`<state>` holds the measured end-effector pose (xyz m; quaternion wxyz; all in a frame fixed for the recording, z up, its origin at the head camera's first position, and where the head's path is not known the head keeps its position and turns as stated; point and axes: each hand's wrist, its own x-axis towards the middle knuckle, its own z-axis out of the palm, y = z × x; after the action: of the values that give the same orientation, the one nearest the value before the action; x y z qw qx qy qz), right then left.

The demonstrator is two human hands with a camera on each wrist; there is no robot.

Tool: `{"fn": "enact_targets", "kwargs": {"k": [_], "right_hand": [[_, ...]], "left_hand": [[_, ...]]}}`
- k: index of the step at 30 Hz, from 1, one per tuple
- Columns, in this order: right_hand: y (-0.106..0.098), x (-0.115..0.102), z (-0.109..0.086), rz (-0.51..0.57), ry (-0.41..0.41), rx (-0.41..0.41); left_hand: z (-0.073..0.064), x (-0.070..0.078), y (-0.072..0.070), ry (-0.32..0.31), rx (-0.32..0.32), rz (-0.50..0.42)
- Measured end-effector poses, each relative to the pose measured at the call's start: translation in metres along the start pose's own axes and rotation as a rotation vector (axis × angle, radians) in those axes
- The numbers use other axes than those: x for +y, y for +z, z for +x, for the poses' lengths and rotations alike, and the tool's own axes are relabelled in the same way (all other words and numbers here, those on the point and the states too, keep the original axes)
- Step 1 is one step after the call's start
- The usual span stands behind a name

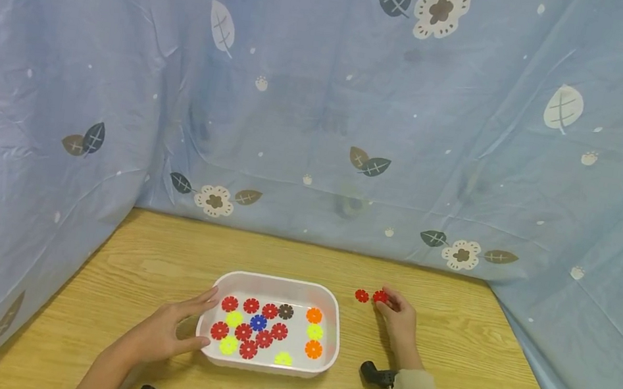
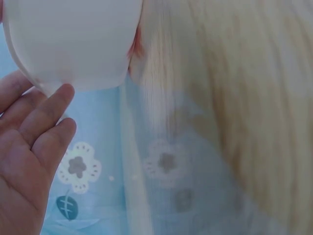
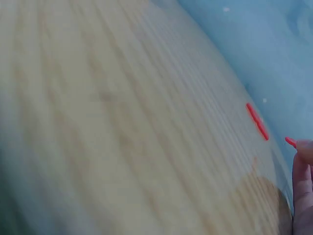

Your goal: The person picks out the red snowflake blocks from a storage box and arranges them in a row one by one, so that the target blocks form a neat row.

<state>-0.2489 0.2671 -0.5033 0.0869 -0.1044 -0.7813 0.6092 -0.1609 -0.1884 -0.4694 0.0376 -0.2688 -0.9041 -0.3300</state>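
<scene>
A white plastic tray [image 1: 265, 369] stands on the table and holds several notched snowflake building discs in red, yellow, orange, blue and brown. My left hand [image 1: 168, 330] rests against the tray's left end, its fingers and thumb spread and nearly straight. In the left wrist view, those fingers [image 2: 54, 110] touch the tray's outer wall [image 2: 73, 46]. To the right of the tray, my right hand [image 1: 400, 320] pinches a red snowflake disc [image 1: 379, 296] between thumb and fingertips. Just left of it, another red disc [image 1: 361, 296] lies on the table; the right wrist view shows it edge-on.
The wooden table [image 1: 445, 346] extends around the tray. A blue patterned curtain [image 1: 310, 121] closes off the back and both sides. Black wrist-worn parts [image 1: 378, 375] show by both forearms. Light glares off the table's front part.
</scene>
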Motion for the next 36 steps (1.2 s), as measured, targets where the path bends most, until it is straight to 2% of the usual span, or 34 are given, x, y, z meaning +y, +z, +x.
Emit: {"fn": "enact_targets", "kwargs": {"k": [4,11,21,27,32,36], "right_hand": [[0.000,0.003,0.005,-0.048,-0.018,-0.004],[0.000,0.003,0.010,-0.222,-0.051,-0.037],[0.007,0.005,0.004,-0.377,-0.154,0.018],[0.010,0.006,0.001,-0.383,-0.181,0.050],[0.009,0.007,-0.001,-0.356,-0.161,0.042],[0.008,0.007,-0.003,-0.295,-0.127,0.035]], "left_hand": [[0.000,0.000,-0.001,0.003,0.005,-0.002],[-0.001,0.000,-0.002,0.001,0.006,-0.002],[-0.002,0.000,0.000,0.005,0.003,-0.009],[-0.001,0.000,0.000,-0.013,-0.002,-0.010],[0.000,0.000,0.001,-0.016,-0.009,-0.019],[0.000,0.000,0.000,-0.014,-0.005,-0.021]]}}
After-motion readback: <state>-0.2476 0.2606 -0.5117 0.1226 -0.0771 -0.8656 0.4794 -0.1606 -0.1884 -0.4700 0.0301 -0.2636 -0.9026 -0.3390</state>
